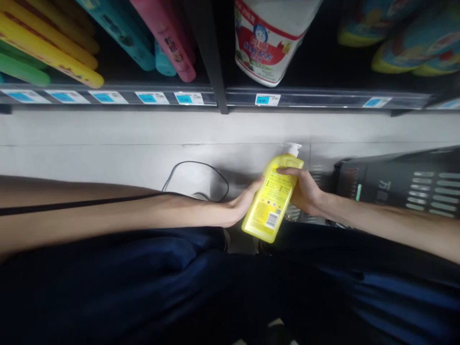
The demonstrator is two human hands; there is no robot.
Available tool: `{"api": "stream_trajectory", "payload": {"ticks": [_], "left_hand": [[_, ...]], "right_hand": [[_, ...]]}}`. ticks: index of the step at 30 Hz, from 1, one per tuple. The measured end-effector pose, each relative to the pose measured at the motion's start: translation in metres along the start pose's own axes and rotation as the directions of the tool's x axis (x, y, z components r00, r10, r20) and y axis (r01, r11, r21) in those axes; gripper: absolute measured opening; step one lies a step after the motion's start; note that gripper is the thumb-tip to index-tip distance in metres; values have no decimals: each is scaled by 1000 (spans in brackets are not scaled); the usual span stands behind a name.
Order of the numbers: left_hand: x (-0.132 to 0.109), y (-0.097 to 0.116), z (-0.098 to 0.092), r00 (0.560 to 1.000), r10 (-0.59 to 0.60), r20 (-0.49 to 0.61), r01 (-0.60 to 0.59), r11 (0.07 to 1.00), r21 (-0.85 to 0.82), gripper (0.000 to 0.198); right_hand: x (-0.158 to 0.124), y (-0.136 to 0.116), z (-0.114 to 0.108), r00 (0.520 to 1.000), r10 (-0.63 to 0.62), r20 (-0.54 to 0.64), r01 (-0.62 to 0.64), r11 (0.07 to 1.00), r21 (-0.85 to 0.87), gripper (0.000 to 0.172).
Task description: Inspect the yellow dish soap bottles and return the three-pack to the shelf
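A yellow pump bottle (270,203) with a white pump head is held between my two hands, tilted with its top leaning to the right. Its printed back label and barcode face up toward me. My left hand (245,201) grips the bottle's left side, the thumb at the edge and the other fingers hidden behind it. From the right, my right hand (304,189) is wrapped round the upper part, its thumb lying across the front near the shoulder.
Ahead is a dark shelf (323,99) with price tags along its edge. It bears coloured bottles (53,43) at left, a large white bottle (269,48) and blue-yellow packages (424,43). A grey plastic crate (395,184) stands at right. A dark cord (194,162) loops above the floor.
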State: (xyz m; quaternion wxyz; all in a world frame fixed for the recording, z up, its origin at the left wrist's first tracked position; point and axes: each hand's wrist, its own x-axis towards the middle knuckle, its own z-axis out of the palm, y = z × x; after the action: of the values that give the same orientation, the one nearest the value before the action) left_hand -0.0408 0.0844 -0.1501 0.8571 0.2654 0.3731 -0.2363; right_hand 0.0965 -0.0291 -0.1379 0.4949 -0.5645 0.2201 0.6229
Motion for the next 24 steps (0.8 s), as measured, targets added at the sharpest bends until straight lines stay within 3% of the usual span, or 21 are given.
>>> {"api": "stream_trajectory", "payload": {"ticks": [3, 8, 13, 24], "left_hand": [[2, -4, -3, 999, -47, 3, 47, 999, -13, 60], [3, -6, -6, 1000, -1, -26, 2, 999, 38, 53], [-2, -7, -5, 1000, -13, 28, 11, 998, 59, 47], [-14, -9, -9, 999, 36, 18, -37, 998, 58, 48]], "right_hand": [[0, 1, 0, 1000, -23, 4, 23, 1000, 7, 31], [1, 3, -4, 999, -41, 24, 40, 999, 33, 32], [2, 5, -6, 995, -64, 71, 61, 997, 38, 30], [-9, 1, 14, 994, -55, 96, 59, 998, -37, 36]]}}
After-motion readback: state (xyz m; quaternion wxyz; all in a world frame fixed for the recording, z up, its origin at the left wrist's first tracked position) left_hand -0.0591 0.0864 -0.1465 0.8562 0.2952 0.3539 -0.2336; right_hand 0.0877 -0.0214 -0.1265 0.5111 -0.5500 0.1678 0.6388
